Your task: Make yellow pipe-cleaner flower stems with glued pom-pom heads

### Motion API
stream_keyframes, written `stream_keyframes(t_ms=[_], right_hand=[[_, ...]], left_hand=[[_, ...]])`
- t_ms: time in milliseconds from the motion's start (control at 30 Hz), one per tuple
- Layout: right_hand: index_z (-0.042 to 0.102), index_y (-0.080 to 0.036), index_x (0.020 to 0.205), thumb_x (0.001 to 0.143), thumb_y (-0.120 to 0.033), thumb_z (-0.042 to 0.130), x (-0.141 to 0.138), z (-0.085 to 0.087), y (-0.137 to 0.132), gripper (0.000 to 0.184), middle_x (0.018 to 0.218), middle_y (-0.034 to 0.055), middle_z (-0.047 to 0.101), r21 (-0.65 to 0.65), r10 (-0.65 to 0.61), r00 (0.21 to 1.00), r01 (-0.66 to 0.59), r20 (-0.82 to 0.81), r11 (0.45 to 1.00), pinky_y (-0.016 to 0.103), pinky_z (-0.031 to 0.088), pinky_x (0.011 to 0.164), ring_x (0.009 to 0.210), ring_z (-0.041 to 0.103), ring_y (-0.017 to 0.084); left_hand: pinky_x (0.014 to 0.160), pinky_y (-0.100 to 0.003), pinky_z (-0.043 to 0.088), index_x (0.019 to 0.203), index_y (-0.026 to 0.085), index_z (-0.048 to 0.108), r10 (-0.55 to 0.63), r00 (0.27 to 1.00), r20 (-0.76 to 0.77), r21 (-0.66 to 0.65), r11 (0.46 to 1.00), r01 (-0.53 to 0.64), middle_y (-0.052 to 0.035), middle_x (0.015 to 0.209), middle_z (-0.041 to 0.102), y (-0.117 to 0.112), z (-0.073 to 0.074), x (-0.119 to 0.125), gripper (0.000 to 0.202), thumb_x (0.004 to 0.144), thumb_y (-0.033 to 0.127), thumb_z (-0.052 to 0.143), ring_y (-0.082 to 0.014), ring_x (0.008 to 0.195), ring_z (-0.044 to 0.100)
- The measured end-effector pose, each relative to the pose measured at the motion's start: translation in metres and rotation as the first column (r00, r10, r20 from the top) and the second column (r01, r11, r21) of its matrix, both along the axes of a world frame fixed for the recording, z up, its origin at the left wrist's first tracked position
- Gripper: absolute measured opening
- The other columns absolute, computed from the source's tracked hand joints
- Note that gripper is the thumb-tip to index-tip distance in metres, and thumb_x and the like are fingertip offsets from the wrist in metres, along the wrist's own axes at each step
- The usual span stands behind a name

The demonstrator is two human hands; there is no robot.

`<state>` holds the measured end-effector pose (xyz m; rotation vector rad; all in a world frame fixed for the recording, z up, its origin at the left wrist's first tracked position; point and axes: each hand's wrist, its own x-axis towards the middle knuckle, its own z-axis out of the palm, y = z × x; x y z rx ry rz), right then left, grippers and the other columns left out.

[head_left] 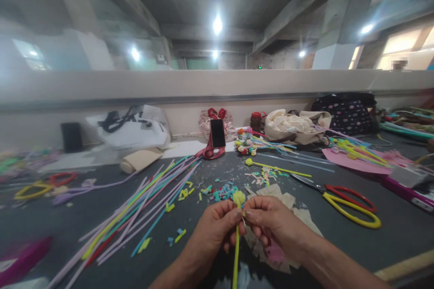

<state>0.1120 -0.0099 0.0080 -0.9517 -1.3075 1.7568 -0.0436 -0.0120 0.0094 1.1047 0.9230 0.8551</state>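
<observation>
My left hand (220, 223) is closed around the stem of a yellow pipe-cleaner flower (239, 198), just below its rounded head. The stem hangs down between my hands toward the near table edge. Beside it my right hand (267, 216) is closed in a pinch, its fingertips against the base of the flower head; what they grip is hidden. Just beyond the fingers lies a pile of short blue, teal and red pipe-cleaner pieces (224, 192). A crumpled beige cloth (307, 216) lies partly under my right hand.
Scissors (352, 203) with red and yellow handles lie to the right. Long coloured pipe cleaners (135, 212) spread across the left. Farther back are another yellow flower stem (281, 168), a bunch of small flowers (247, 142), a propped phone (217, 133) and a cloth bag (296, 126).
</observation>
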Motion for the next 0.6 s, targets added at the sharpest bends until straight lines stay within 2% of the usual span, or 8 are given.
stream_keyframes(t_ms=[200, 300, 400, 500, 533, 600], right_hand=[[0.052, -0.015, 0.066, 0.066, -0.040, 0.065, 0.000, 0.002, 0.000, 0.028, 0.055, -0.0027, 0.056, 0.003, 0.013, 1.000, -0.013, 0.000, 1.000, 0.014, 0.027, 0.035, 0.036, 0.038, 0.003], [0.054, -0.015, 0.064, 0.067, -0.036, 0.063, 0.001, 0.009, -0.001, 0.023, 0.048, -0.0051, 0.052, 0.044, -0.013, 0.998, 0.010, 0.063, 0.999, 0.015, 0.028, 0.034, 0.034, 0.038, 0.003], [0.060, -0.014, 0.065, 0.070, -0.027, 0.061, 0.011, 0.024, 0.001, 0.014, 0.046, -0.0048, 0.053, 0.151, -0.107, 0.984, 0.086, 0.141, 0.985, 0.016, 0.032, 0.037, 0.037, 0.043, 0.005], [0.063, -0.015, 0.078, 0.073, -0.025, 0.056, 0.035, 0.042, 0.002, 0.013, 0.060, -0.0026, 0.060, 0.292, -0.241, 0.949, 0.176, 0.203, 0.940, 0.016, 0.033, 0.039, 0.046, 0.050, 0.007], [0.063, -0.015, 0.079, 0.074, -0.025, 0.055, 0.045, 0.047, 0.001, 0.014, 0.062, -0.0023, 0.059, 0.387, -0.285, 0.915, 0.162, 0.284, 0.908, 0.017, 0.033, 0.039, 0.047, 0.051, 0.008], [0.062, -0.015, 0.073, 0.075, -0.024, 0.054, 0.062, 0.051, -0.004, 0.012, 0.058, -0.0026, 0.056, 0.509, -0.313, 0.815, 0.026, 0.488, 0.860, 0.019, 0.036, 0.044, 0.050, 0.052, 0.010]], left_hand=[[0.035, -0.015, 0.024, 0.058, 0.015, 0.052, 0.002, 0.999, 0.041, 0.002, 1.000, -0.003, 0.0038, 0.045, 0.052, 0.000, -0.002, 0.001, 0.032, 0.063, 0.044, 0.064, -0.0028, 0.035, 0.037], [0.035, -0.015, 0.023, 0.057, 0.015, 0.051, -0.002, 0.999, 0.040, -0.006, 1.000, 0.002, 0.0043, 0.043, 0.049, -0.001, -0.001, 0.002, 0.031, 0.064, 0.043, 0.064, -0.0028, 0.035, 0.035], [0.035, -0.014, 0.020, 0.057, 0.014, 0.052, 0.005, 0.999, 0.049, -0.008, 1.000, -0.005, 0.0045, 0.044, 0.046, -0.002, 0.000, 0.002, 0.031, 0.067, 0.042, 0.062, -0.0020, 0.035, 0.031], [0.036, -0.015, 0.016, 0.056, 0.014, 0.052, 0.022, 0.998, 0.054, -0.011, 1.000, -0.021, 0.0043, 0.044, 0.045, -0.003, 0.000, 0.000, 0.033, 0.071, 0.043, 0.058, -0.0016, 0.036, 0.028], [0.036, -0.015, 0.017, 0.057, 0.013, 0.053, 0.020, 0.998, 0.058, -0.011, 1.000, -0.019, 0.0034, 0.047, 0.047, -0.002, 0.000, -0.002, 0.033, 0.072, 0.042, 0.058, -0.0017, 0.037, 0.028], [0.039, -0.014, 0.021, 0.061, 0.013, 0.055, 0.005, 0.998, 0.060, -0.012, 1.000, -0.004, 0.0005, 0.055, 0.054, -0.001, 0.001, -0.005, 0.030, 0.073, 0.040, 0.057, -0.0019, 0.040, 0.032]])
